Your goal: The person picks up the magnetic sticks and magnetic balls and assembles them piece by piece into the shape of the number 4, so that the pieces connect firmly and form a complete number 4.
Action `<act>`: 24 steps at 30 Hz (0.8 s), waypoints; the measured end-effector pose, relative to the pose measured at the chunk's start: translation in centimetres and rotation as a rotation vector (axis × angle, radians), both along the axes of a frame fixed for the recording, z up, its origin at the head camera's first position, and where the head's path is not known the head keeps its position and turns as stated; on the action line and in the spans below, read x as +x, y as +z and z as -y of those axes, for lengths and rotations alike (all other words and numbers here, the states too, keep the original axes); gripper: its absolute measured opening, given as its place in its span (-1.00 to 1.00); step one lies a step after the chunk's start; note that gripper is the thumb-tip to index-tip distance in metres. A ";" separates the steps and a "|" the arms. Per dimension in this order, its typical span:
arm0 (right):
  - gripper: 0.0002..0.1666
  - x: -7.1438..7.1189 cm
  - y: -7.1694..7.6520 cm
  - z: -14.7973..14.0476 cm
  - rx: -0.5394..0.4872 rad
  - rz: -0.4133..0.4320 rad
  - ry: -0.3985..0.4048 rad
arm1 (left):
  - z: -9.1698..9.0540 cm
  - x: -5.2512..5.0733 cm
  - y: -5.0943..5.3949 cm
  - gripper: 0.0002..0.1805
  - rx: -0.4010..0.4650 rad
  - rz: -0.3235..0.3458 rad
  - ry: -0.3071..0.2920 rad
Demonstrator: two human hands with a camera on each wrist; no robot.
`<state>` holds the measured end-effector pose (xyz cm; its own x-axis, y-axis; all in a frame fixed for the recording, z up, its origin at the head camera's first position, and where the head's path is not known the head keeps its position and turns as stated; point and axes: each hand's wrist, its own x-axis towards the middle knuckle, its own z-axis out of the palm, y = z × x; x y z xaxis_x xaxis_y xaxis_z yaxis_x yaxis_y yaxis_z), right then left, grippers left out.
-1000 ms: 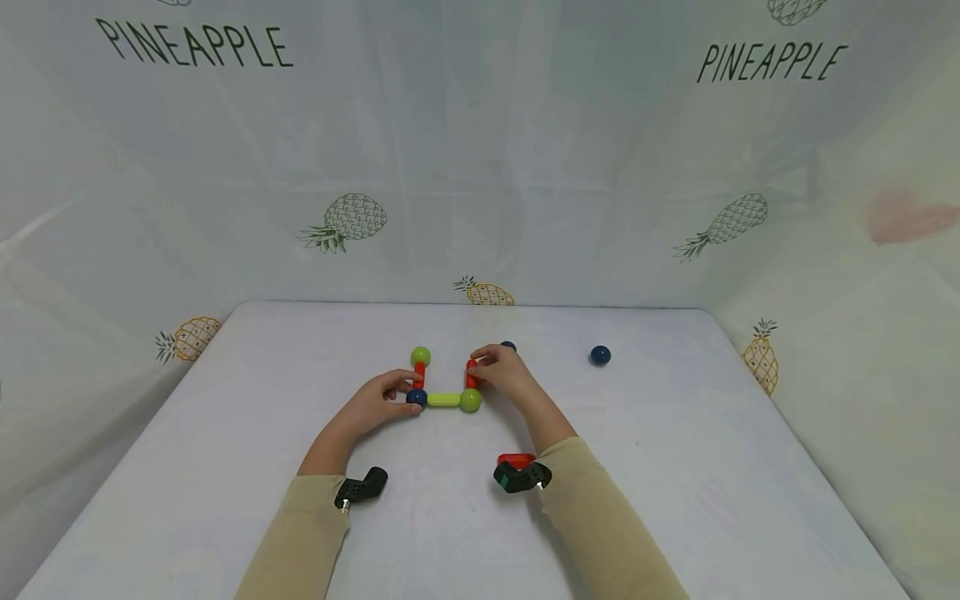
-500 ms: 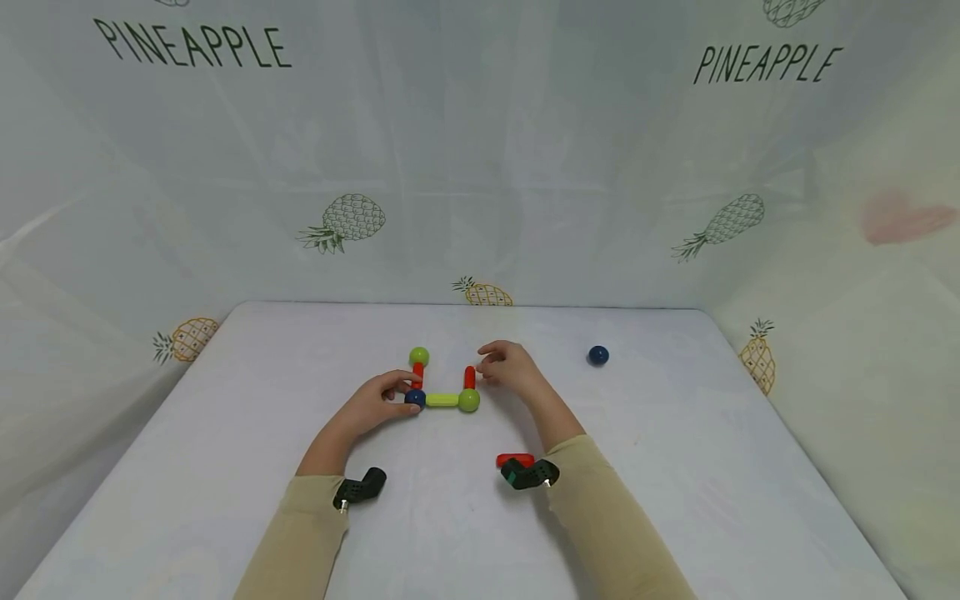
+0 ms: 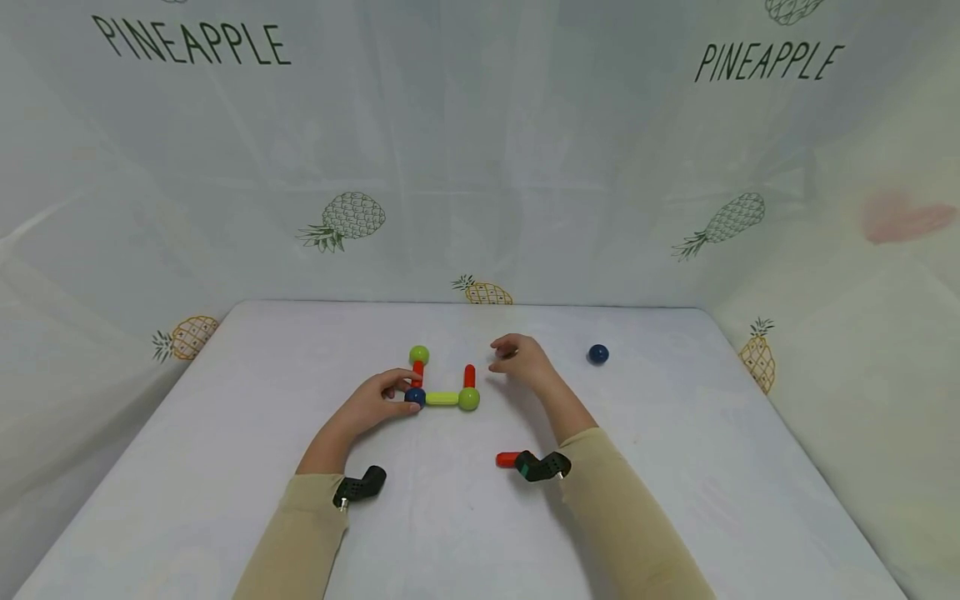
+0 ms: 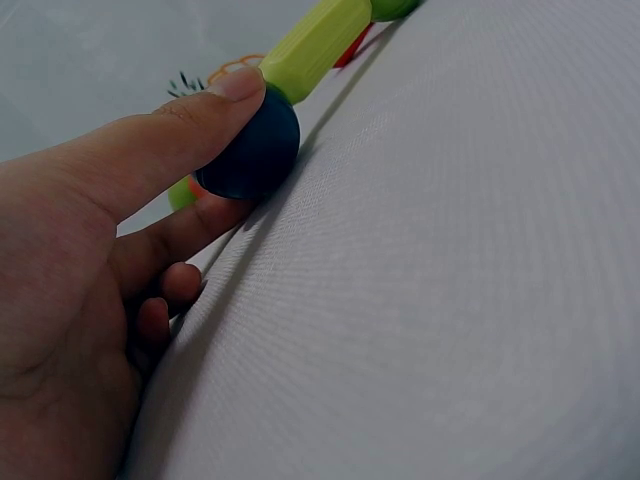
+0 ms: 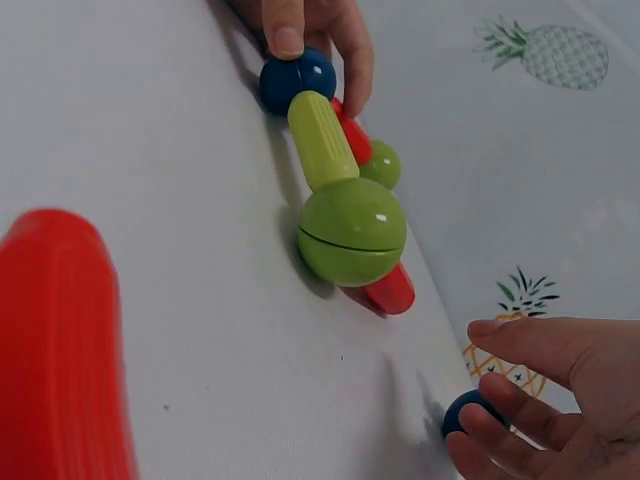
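Ball (image 4: 262,150), dark blue, pinched in left hand (image 3: 379,395), lime rod (image 3: 442,399) leading right to green ball (image 3: 468,399), right hand (image 3: 522,363) loose, fingers (image 5: 535,412) parted, second blue ball (image 5: 470,408) partly behind them

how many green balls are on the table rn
2. One green ball tops the red stick beside the left hand; the other green ball sits at the lime stick's right end. Any behind the hands would be hidden.
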<state>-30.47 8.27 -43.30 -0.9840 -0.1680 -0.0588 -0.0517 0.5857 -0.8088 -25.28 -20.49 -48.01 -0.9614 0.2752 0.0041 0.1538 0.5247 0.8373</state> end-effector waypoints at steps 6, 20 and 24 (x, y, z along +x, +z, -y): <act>-0.52 -0.6 0.2 -0.7 -0.006 0.000 -0.022 | 0.0 0.0 0.0 -0.48 -0.001 -0.005 -0.001; -0.53 -1.6 -0.1 -1.2 0.054 -0.017 -0.092 | 0.1 0.0 -0.1 -0.48 -0.004 -0.009 -0.005; -0.52 -1.9 -0.3 -1.1 0.066 -0.023 -0.104 | 0.1 0.0 -0.2 -0.47 -0.003 -0.008 -0.007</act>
